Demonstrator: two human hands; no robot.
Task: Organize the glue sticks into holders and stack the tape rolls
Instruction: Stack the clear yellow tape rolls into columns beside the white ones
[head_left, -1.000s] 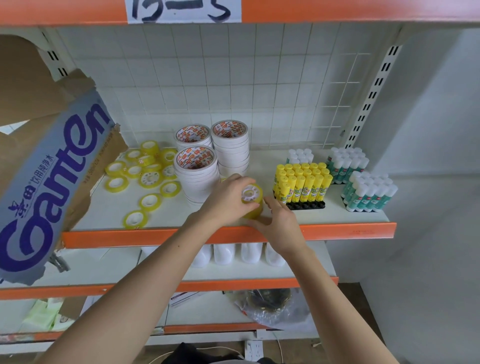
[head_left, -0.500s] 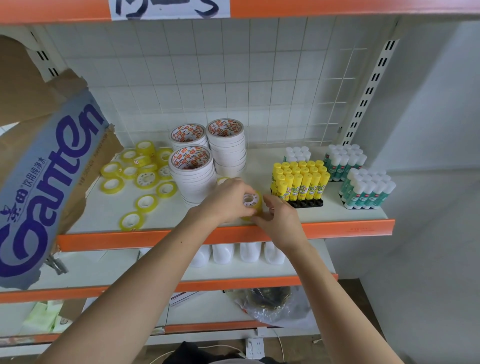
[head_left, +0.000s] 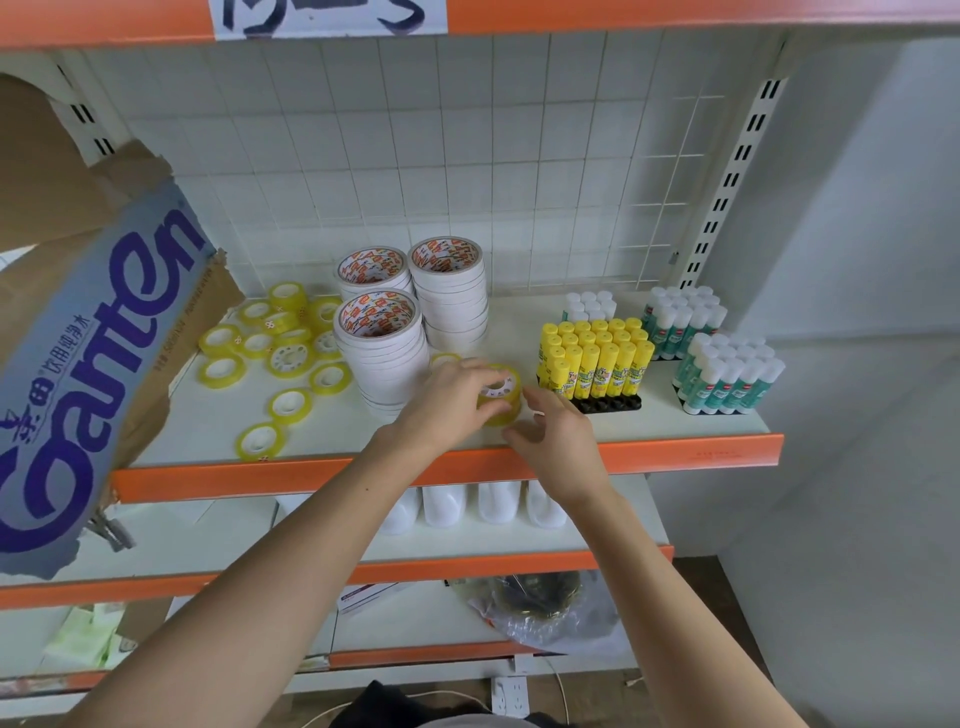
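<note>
We see a white shelf (head_left: 208, 431) with an orange front edge, viewed from above by a person reaching in with both arms. The largest goods on it are three tall stacks of white tape rolls (head_left: 379, 353), standing close together near the middle toward the back edge; these look finished. Toward the right end, the glue sticks appear sorted: a block of yellow glue sticks (head_left: 595, 358) stands upright in a black holder, and two blocks of green-and-white glue sticks (head_left: 727, 376) stand in holders near the right corner. A small cluster of white-capped sticks sits behind the yellow block; whether it has a holder we cannot tell.

What remains is the small yellow tape. About a dozen loose yellow tape rolls (head_left: 283, 358) lie scattered flat across the left half of the shelf, a few overlapping.

At the front edge, between the white stacks and the yellow glue block, stands a short yellow tape stack (head_left: 500, 396). Our left hand (head_left: 447, 402) grasps it from the left, fingers curled round its side. Our right hand (head_left: 558, 441) sits just beside it on the right, fingers loosely spread and released, holding nothing. We judge the stack has only begun.
</note>
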